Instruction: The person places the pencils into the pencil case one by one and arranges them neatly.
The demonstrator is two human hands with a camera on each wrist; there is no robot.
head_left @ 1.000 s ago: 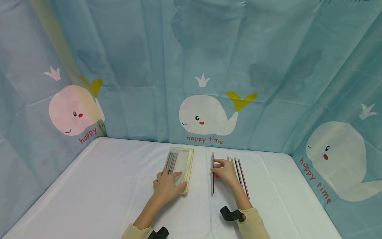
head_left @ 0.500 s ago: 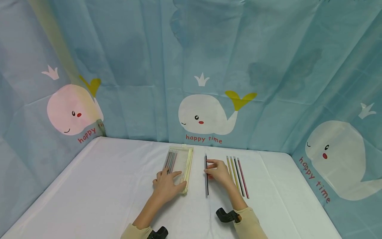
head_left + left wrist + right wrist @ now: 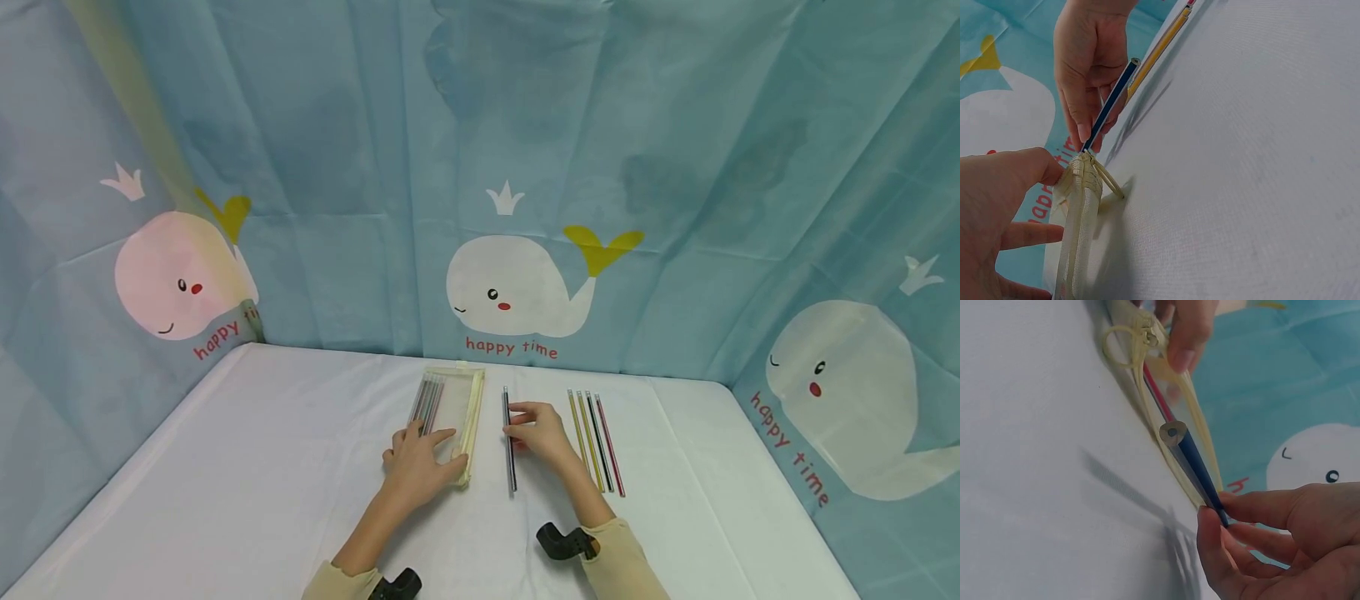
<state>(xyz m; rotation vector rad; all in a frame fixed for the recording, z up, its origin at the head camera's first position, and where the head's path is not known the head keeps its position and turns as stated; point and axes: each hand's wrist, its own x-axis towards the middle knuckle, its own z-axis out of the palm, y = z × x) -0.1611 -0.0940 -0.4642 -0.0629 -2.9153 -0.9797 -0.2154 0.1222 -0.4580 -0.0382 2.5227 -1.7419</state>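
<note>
My right hand (image 3: 542, 433) pinches a dark blue pencil (image 3: 1196, 467) between thumb and fingertips, just right of the pencil case. In the right wrist view its near end shows a flat, unsharpened face. The see-through pencil case (image 3: 474, 417) has a pale yellow zip edge, which gapes in that view. Across its near part lies my left hand (image 3: 420, 467), fingers on the left side and thumb gripping the zip edge. Several pencils (image 3: 427, 404) show inside the case's left part, their near ends hidden by that hand.
Right of my right hand, two yellow pencils (image 3: 590, 442), a black pencil (image 3: 599, 442) and a red pencil (image 3: 609, 442) lie roughly parallel on the white tablecloth (image 3: 247, 467). Behind the table hangs a blue whale-print curtain (image 3: 360, 275).
My right hand has carried the blue pencil leftward, closer to the pencil case, and the pencil's far end now leans slightly left. The left hand keeps its place on the case.
</note>
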